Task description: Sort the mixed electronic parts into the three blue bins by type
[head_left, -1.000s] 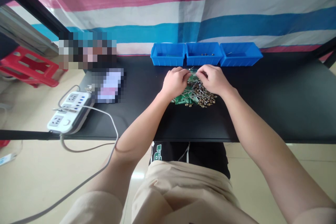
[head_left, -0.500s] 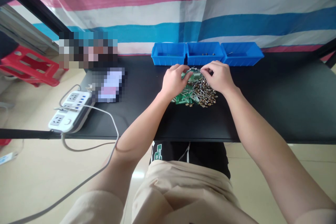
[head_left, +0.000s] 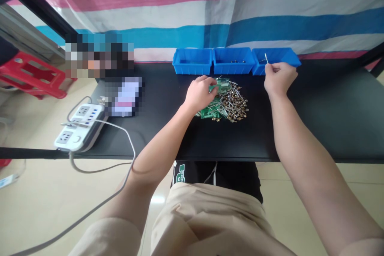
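In the head view, my right hand is closed in a pinch on a thin silver rivet-like pin. The pin points up, in front of the right blue bin. My left hand rests at the left edge of a mixed pile, its thumb and fingers curved and a little apart over green plastic pieces. Brass-coloured heads on silver shanks make up the right part of this pile. Part of the green pieces is hidden under my left hand.
Left of the right bin stand a middle blue bin with a few small parts and a left blue bin. A phone and a white power strip with grey cables lie on the black table at left. A red stool stands beyond.
My right hand has moved right from the pile to the right bin, carrying the silver pin. My left hand has stayed at the pile, with its fingers slightly lower.
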`<state>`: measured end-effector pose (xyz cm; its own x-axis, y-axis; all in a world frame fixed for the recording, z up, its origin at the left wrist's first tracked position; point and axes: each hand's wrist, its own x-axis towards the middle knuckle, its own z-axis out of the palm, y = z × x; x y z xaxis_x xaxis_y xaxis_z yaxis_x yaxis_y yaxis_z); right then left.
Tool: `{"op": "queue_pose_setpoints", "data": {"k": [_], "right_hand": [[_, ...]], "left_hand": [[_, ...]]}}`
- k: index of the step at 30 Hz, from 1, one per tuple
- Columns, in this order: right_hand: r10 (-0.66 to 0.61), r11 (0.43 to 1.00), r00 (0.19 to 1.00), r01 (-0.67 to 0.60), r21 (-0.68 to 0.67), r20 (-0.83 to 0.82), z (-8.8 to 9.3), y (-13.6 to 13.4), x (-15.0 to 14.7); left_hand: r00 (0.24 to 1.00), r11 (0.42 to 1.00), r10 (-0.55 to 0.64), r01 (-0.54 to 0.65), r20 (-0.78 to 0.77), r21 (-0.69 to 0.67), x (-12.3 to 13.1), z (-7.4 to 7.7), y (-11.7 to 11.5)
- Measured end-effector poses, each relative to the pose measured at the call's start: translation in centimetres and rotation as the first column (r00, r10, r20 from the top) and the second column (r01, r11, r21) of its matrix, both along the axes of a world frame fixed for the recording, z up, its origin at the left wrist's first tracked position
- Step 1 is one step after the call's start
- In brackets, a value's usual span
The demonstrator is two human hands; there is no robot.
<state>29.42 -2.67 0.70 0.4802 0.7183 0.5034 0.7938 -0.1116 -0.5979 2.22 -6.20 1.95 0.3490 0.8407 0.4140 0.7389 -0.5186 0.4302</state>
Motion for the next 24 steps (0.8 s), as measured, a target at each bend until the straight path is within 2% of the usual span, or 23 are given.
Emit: {"op": "queue_pose_setpoints", "data": {"k": [6,11,19,22,24], "right_hand": [[-0.034,0.999,0.999,0.034,-0.003,-0.009,-0.7,0.3,0.5],[-0.009,0.994,0.998,0.015,0.109,-0.062,-1.5,1.1,1.2],[-0.027,0.994,0.995,0.036,0.102,-0.094,-1.0,0.7,0.7],[0.039,0.987,0.996,-0.026,0.157,-0.081,-0.7,0.7,0.3],[0.137,0.971,0.989,-0.121,0.207,-0.064,0.1,0.5,-0.3]], "left_hand": [[0.999,1.0,-0.018,0.017,-0.04,-0.021,0.0,0.2,-0.1],[0.996,0.997,-0.065,0.063,-0.058,-0.039,0.1,0.1,-0.1],[0.997,0.998,-0.067,0.066,-0.039,-0.02,0.0,-0.2,-0.1],[0.998,0.998,-0.054,0.054,0.032,0.029,-0.1,0.0,0.0],[0.987,0.993,-0.031,0.013,0.155,0.116,-0.3,0.9,-0.2]]}}
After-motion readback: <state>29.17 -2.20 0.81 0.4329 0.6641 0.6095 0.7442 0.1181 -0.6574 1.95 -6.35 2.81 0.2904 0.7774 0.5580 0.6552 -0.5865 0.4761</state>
